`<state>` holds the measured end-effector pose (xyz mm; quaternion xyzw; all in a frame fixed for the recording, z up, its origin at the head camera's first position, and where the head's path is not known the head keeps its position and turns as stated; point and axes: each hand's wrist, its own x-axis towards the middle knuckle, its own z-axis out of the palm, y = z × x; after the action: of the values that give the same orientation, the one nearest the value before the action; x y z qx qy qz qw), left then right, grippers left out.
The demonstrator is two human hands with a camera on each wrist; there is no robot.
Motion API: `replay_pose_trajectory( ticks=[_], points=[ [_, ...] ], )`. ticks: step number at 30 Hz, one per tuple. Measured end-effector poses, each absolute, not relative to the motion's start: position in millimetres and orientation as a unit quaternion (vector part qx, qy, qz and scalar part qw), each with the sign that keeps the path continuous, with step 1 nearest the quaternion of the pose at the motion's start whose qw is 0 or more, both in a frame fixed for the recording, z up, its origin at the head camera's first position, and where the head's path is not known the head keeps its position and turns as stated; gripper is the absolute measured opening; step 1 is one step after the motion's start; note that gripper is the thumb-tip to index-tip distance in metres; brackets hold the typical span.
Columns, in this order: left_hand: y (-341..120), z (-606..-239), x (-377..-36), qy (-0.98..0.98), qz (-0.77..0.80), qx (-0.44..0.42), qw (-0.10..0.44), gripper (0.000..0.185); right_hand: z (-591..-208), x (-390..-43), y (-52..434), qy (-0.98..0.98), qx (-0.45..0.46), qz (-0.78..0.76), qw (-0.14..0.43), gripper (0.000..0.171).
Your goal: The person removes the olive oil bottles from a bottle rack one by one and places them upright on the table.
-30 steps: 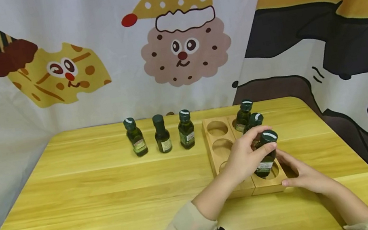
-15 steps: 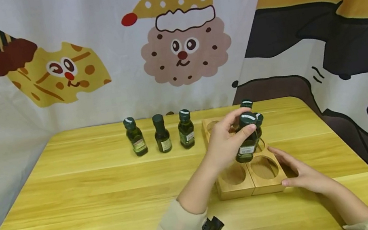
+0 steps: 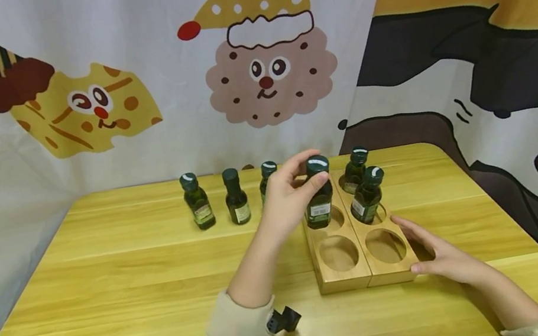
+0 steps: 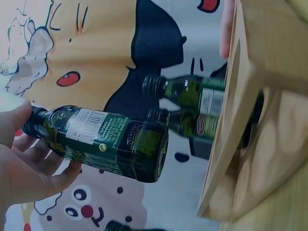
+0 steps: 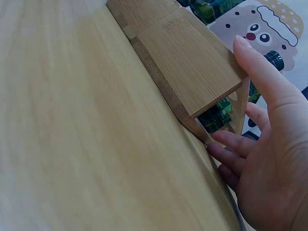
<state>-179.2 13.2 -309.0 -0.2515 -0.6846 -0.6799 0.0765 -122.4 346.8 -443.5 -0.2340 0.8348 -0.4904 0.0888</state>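
My left hand [image 3: 283,201] grips a dark green glass bottle [image 3: 319,210] near its cap, thumb on one side, and holds it above the left part of a wooden rack [image 3: 345,285]. In the left wrist view the bottle [image 4: 108,139] shows a white barcode label, its base clear of the rack [image 4: 219,192]. Two similar bottles stand in the rack's right row, one in the back hole [image 3: 355,168] and one in the middle hole [image 3: 368,200]. My right hand [image 3: 444,258] touches the rack's right side, thumb at its front corner.
Left of the rack, two green bottles stand on the table, one with a green label [image 3: 200,207] and a slimmer one [image 3: 237,202]. A third bottle [image 3: 266,173] is partly behind my left hand. A printed curtain [image 3: 138,161] hangs behind the table's back edge.
My left hand has carried the bottle up out of the front right area of the rack and leftward, over the left row. My right hand and the rack have stayed in place.
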Motion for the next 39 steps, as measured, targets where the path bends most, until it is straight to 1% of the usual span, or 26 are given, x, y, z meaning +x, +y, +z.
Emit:
replay_pose_trajectory(
  ticks=[2, 9, 18, 28, 32, 39],
  points=[
    [7.3, -309.2, -181.4, -0.685, -0.68, -0.25, 0.081, 0.037, -443.5, -122.4, 346.6, 0.834, -0.235, -0.492, 0.088, 0.092],
    [-13.6, -310.7, -184.8, -0.69, -0.682, -0.232, 0.067, 0.037, -443.8, -122.4, 346.1, 0.832, -0.236, -0.494, 0.087, 0.093],
    [-40.9, -316.5, -190.9, -0.714, -0.659, -0.221, 0.088, 0.037, -443.9, -122.5, 346.3, 0.837, -0.233, -0.487, 0.089, 0.091],
    [-53.8, -320.3, -195.4, -0.719, -0.654, -0.218, 0.084, 0.037, -443.7, -121.1, 345.9, 0.836, -0.232, -0.489, 0.087, 0.091],
    [-55.2, -323.0, -196.7, -0.728, -0.648, -0.213, 0.069, 0.037, -444.0, -121.7, 346.3, 0.838, -0.232, -0.486, 0.088, 0.091],
    [-58.2, -336.9, -204.4, -0.743, -0.634, -0.213, 0.017, 0.036, -443.2, -121.9, 345.8, 0.837, -0.239, -0.485, 0.081, 0.092]
  ],
)
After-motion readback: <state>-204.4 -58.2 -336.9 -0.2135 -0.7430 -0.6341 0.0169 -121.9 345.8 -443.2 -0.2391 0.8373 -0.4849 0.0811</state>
